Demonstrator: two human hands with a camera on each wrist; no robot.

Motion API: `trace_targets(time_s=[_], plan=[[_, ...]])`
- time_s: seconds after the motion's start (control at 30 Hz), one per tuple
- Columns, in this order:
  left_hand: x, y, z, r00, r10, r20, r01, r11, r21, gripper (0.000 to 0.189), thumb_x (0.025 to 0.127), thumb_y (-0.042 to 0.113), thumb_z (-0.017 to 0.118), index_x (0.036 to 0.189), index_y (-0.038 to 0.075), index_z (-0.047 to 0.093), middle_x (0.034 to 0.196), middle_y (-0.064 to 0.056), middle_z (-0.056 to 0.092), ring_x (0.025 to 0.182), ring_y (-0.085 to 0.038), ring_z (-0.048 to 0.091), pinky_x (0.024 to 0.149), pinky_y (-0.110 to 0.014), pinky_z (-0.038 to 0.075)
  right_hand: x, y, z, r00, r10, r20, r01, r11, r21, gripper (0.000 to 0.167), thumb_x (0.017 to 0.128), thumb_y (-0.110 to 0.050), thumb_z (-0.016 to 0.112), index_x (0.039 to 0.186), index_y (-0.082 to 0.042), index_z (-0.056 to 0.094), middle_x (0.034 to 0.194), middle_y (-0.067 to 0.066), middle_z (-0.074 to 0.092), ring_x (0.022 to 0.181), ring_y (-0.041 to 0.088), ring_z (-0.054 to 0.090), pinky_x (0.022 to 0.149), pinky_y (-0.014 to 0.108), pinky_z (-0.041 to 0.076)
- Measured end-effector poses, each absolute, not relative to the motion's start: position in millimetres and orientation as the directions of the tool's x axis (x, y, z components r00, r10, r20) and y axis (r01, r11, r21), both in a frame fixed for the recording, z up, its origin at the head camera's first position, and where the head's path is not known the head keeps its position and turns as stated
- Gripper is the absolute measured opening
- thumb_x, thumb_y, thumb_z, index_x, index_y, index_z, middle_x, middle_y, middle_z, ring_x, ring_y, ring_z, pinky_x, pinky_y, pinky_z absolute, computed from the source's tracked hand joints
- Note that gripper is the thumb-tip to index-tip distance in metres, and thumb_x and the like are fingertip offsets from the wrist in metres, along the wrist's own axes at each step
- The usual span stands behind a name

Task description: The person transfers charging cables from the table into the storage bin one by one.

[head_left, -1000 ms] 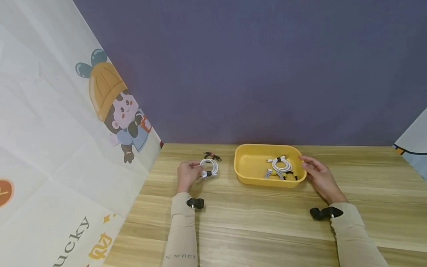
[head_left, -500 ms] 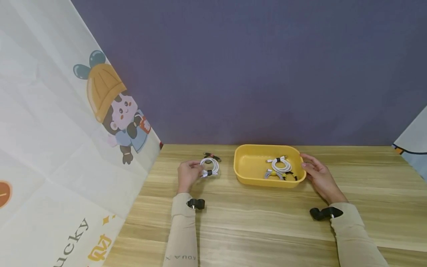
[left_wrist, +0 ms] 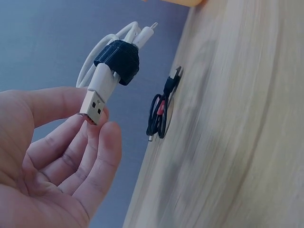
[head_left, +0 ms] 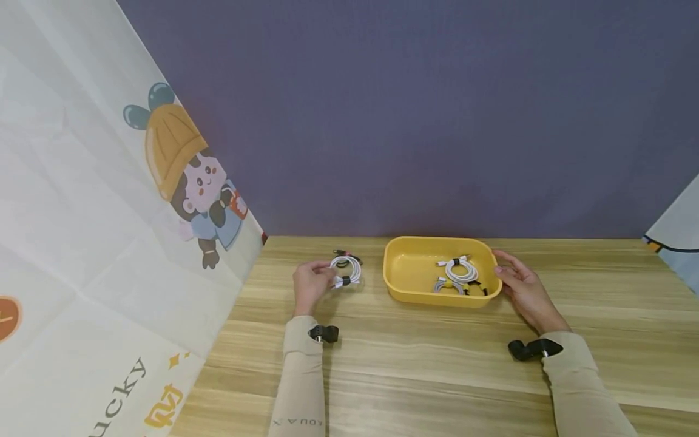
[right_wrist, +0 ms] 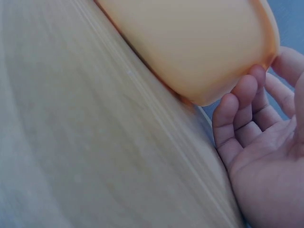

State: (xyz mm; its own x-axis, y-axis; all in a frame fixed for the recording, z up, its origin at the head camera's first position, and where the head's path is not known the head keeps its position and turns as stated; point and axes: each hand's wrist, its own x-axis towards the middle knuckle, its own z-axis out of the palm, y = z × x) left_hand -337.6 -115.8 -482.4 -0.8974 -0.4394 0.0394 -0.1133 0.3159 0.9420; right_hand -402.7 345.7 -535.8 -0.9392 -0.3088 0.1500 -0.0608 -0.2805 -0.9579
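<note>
A coiled white USB cable (head_left: 346, 272), bound with a black strap (left_wrist: 118, 61), is pinched by my left hand (head_left: 313, 284) above the table. Its metal USB plug (left_wrist: 92, 107) points back toward the fingers in the left wrist view. Behind it on the table lies a small coiled black cable (left_wrist: 160, 107) with a red band. My right hand (head_left: 526, 295) holds the right end of a yellow bin (head_left: 406, 296), fingertips against its outer wall in the right wrist view. Inside the bin are a white coiled cable (head_left: 461, 271), a grey one (head_left: 448, 284) with a yellow tie, and a dark one (head_left: 480, 287).
The wooden table (head_left: 415, 364) meets a dark blue-grey backdrop (head_left: 415, 121) just behind the bin. A white printed sheet (head_left: 82, 212) with a cartoon figure borders the table on the left. Black camera mounts (head_left: 324, 333) sit on both wrists.
My left hand has shifted slightly to the right with the white cable, which now overlaps more of the black cable from above. The right hand and the bin have hardly moved.
</note>
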Motion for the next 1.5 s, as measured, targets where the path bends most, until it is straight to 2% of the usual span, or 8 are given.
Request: trace_targets(time_s=[0.67, 0.93, 1.27, 1.5], plan=[[-342, -105, -479, -0.88, -0.467, 0.084, -0.064, 0.293, 0.954, 0.017, 0.084, 0.009, 0.081, 0.101, 0.003, 0.079, 0.088, -0.013, 0.077, 0.063, -0.011, 0.069, 0.058, -0.025, 0.058, -403, 346, -534, -0.941, -0.31, 0.138, -0.048, -0.281, -0.959, 0.055, 0.105, -0.009, 0.055, 0.158, -0.011, 0.038, 0.107, -0.005, 0.073, 0.101, 0.004, 0.069, 0.082, 0.018, 0.058], [-344, -97, -479, -0.864, -0.489, 0.118, -0.033, 0.289, 0.957, 0.017, 0.085, 0.008, 0.08, 0.101, 0.004, 0.079, 0.089, -0.014, 0.077, 0.066, -0.017, 0.072, 0.057, -0.027, 0.06, -403, 346, -535, -0.941, -0.308, 0.137, -0.048, -0.281, -0.959, 0.057, 0.105, -0.01, 0.055, 0.159, -0.009, 0.035, 0.106, -0.005, 0.073, 0.099, 0.004, 0.069, 0.081, 0.018, 0.058], [-350, -85, -479, -0.845, -0.514, 0.147, -0.001, 0.278, 0.961, 0.018, 0.085, 0.01, 0.082, 0.101, 0.004, 0.079, 0.091, -0.015, 0.078, 0.068, -0.013, 0.071, 0.059, -0.024, 0.059, -404, 346, -536, -0.943, -0.306, 0.127, -0.041, -0.272, -0.961, 0.058, 0.105, -0.011, 0.056, 0.159, -0.009, 0.035, 0.106, -0.005, 0.072, 0.098, 0.004, 0.069, 0.08, 0.017, 0.058], [-350, -76, -478, -0.825, -0.538, 0.176, 0.039, 0.256, 0.966, 0.017, 0.085, 0.008, 0.082, 0.101, 0.006, 0.08, 0.09, -0.013, 0.078, 0.073, -0.015, 0.072, 0.061, -0.024, 0.058, -404, 346, -537, -0.945, -0.304, 0.121, -0.04, -0.262, -0.964, 0.056, 0.105, -0.011, 0.057, 0.158, -0.012, 0.038, 0.106, -0.006, 0.072, 0.098, 0.003, 0.069, 0.08, 0.017, 0.058]])
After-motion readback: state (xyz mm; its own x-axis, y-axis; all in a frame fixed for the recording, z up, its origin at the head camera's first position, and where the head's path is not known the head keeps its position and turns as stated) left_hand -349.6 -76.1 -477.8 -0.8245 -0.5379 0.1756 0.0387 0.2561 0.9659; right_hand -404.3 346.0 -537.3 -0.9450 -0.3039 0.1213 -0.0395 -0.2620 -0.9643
